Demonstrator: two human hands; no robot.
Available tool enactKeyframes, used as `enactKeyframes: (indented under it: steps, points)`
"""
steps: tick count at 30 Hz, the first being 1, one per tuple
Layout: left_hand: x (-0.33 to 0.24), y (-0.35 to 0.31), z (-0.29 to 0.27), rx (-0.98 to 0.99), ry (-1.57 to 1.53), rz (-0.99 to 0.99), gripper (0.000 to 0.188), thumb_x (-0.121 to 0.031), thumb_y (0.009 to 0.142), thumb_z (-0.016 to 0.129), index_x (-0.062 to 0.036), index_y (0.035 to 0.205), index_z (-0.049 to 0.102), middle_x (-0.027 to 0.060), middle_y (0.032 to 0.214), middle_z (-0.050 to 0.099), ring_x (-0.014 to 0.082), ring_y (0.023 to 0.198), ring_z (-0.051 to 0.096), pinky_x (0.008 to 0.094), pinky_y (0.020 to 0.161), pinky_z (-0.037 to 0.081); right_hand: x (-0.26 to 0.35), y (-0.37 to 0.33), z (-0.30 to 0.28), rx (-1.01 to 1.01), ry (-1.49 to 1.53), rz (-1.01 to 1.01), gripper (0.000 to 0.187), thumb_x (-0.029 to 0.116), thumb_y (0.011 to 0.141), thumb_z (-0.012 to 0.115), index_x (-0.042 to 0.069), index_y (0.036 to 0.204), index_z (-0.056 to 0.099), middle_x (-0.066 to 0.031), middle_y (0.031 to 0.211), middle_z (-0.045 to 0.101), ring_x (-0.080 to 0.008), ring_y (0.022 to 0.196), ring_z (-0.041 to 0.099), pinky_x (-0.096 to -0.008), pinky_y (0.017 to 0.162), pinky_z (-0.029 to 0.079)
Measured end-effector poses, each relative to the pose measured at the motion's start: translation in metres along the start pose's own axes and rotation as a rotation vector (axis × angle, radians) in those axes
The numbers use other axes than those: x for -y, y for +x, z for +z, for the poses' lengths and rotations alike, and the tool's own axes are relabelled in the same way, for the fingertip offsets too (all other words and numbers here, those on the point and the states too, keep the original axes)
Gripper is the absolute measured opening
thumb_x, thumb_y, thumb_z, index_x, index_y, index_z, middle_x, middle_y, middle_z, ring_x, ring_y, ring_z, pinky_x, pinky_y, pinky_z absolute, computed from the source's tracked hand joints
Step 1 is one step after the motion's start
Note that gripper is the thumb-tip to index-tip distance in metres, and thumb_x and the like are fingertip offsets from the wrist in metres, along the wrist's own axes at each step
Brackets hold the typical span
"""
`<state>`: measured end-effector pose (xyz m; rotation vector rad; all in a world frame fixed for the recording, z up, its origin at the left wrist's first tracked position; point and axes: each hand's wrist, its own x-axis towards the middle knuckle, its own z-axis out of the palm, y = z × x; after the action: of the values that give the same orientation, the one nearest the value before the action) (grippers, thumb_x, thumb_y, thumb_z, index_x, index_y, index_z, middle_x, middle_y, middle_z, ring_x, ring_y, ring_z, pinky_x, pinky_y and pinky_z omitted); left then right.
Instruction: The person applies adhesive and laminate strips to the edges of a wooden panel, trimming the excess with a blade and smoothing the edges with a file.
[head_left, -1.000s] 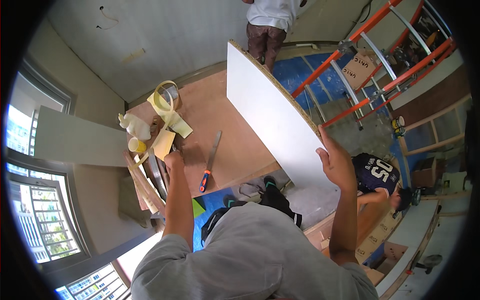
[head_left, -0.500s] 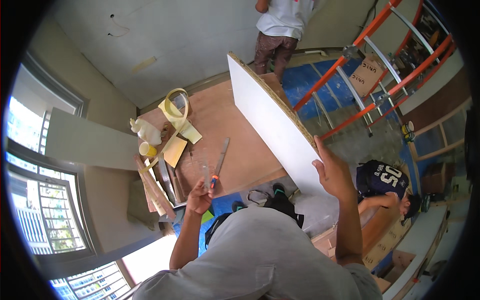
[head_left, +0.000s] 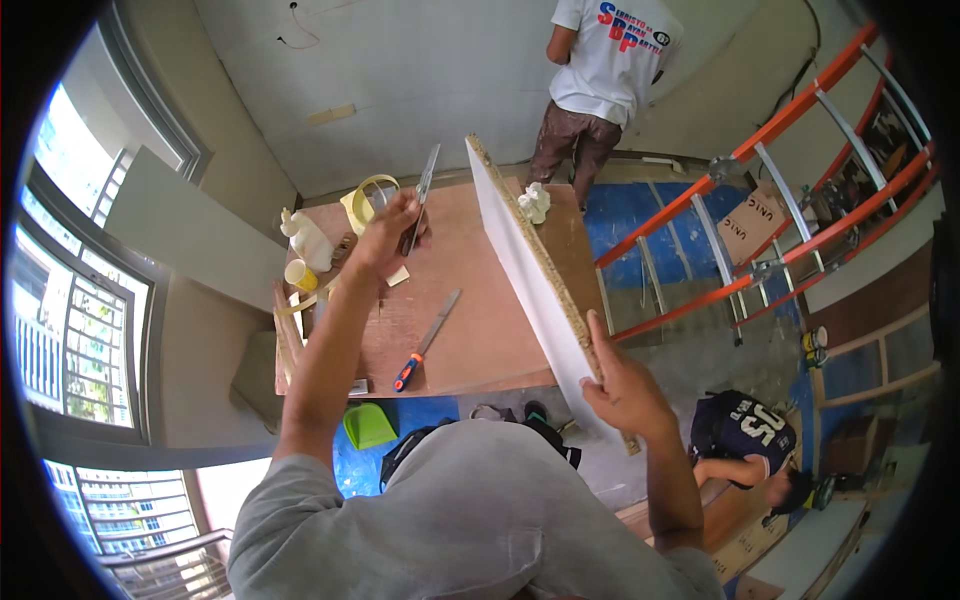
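Note:
My left hand [head_left: 392,232] is raised over the table's left part, fingers closed around a thin, grey, blade-like metal tool [head_left: 428,172] that points up and away; its exact kind is unclear. With my right hand [head_left: 628,398] I grip the near end of a white-faced particleboard panel [head_left: 520,265]. The panel stands on its narrow edge, slanting from far left to near right, its raw chip edge facing up. Between the two hands, a flat file [head_left: 438,325] with an orange and blue handle lies on the brown plywood tabletop [head_left: 480,350].
Left on the table are a white bottle [head_left: 308,240], a yellow cup [head_left: 300,274] and a roll of edging strip [head_left: 362,205]. Crumpled white material [head_left: 535,202] sits beyond the panel. An orange ladder [head_left: 740,150] stands right. One co-worker [head_left: 610,75] stands behind the table; another [head_left: 745,440] crouches right.
My left hand has moved up and away from near the file's handle, and the metal tool now shows clearly in it. The panel has turned slightly, its near end shifting left with my right hand.

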<state>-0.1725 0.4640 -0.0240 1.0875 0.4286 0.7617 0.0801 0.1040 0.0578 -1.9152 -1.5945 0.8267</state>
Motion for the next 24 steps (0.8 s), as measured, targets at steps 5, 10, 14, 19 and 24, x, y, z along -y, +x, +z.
enactKeyframes:
  steps: [5,10,14,19,24]
  points:
    - [-0.042,0.065,0.008,-0.007,0.704,-0.012,0.02,-0.011,0.101,0.061,-0.0022,0.118,0.058,0.009,0.093,0.071,0.019,0.087,0.071,0.034,0.083,0.056,-0.015,0.017,0.011,-0.021,-0.009,-0.161,0.097,0.003,0.079,0.055,0.004,0.168,0.016,-0.03,0.165,0.035,-0.0417,0.15,0.043,-0.0395,0.113,0.044]
    - [-0.066,0.1,0.019,-0.183,0.932,-0.075,0.021,-0.004,0.095,0.057,-0.0002,0.114,0.062,0.0086,0.086,0.071,0.0168,0.081,0.069,0.0293,0.072,0.051,-0.013,0.015,0.002,-0.009,0.15,-0.087,0.092,0.002,0.079,0.055,-0.001,0.165,0.023,-0.0305,0.161,0.041,-0.0423,0.152,0.038,-0.0443,0.124,0.032]
    - [-0.065,0.123,0.01,-0.168,0.923,-0.044,0.03,-0.004,0.093,0.054,0.0003,0.121,0.063,0.0071,0.083,0.068,0.0144,0.073,0.064,0.0295,0.066,0.049,-0.021,0.016,0.0,-0.043,0.123,-0.169,0.091,0.001,0.079,0.053,-0.002,0.165,0.023,-0.0307,0.16,0.042,-0.0421,0.152,0.038,-0.0445,0.124,0.032]
    - [-0.068,0.134,0.021,-0.133,0.836,-0.167,0.029,-0.006,0.093,0.051,0.0009,0.117,0.065,0.0046,0.077,0.064,0.0134,0.068,0.059,0.0291,0.06,0.044,-0.022,0.016,0.002,-0.025,0.105,-0.123,0.092,0.0,0.079,0.053,0.0,0.166,0.022,-0.0313,0.161,0.04,-0.042,0.148,0.045,-0.0413,0.115,0.041]
    - [-0.055,0.157,0.003,-0.08,1.153,-0.063,0.035,-0.02,0.097,0.051,-0.0015,0.119,0.07,0.0057,0.082,0.067,0.0161,0.08,0.065,0.0354,0.067,0.048,-0.017,0.017,0.004,-0.05,0.087,-0.149,0.09,0.0,0.079,0.053,-0.002,0.164,0.026,-0.0313,0.159,0.043,-0.0415,0.146,0.047,-0.0426,0.116,0.041]
